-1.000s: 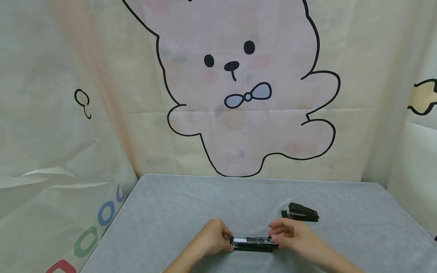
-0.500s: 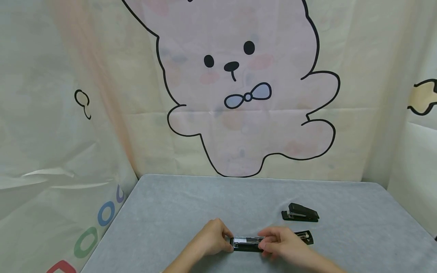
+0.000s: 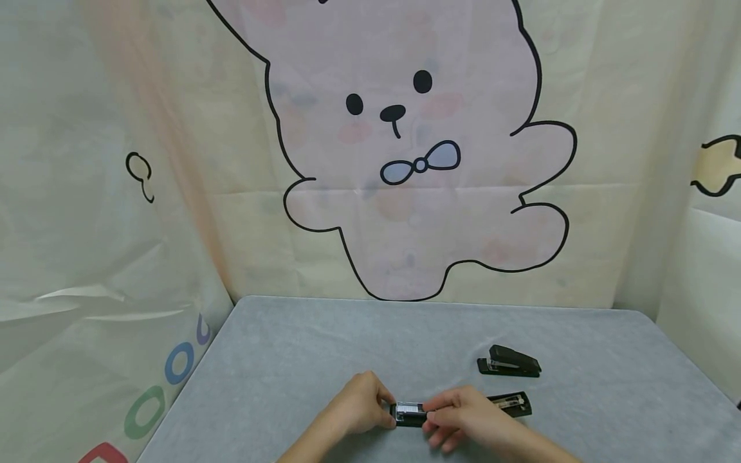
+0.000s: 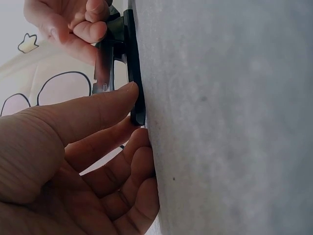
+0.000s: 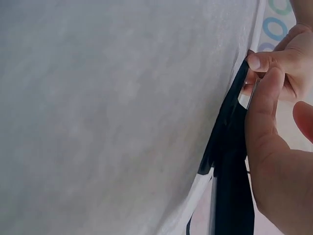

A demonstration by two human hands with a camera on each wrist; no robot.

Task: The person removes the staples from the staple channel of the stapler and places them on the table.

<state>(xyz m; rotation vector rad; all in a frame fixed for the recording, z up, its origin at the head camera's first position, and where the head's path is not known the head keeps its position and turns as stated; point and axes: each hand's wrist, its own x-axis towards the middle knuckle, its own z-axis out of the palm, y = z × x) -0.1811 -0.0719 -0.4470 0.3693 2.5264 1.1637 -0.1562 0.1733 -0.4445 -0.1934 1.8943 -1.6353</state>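
Note:
A black stapler lies opened out on the table, its top arm swung back to the right. My left hand pinches the left end of its base between thumb and fingers. Across the middle of the stapler, my right hand has thumb and index finger at the metal staple channel, and it covers the hinge part in the head view. In the left wrist view, the black base stands out beside the channel. The right wrist view shows the right thumb along the channel.
A second black stapler stands behind the right hand on the table. The table has a pale grey-blue cloth. Behind it hangs a curtain with a cartoon bear, and another curtain borders the left side.
My right hand has slid left along the stapler from its right end toward the middle. The stapler's swung-back arm has come into sight on the right. The left hand has kept its place.

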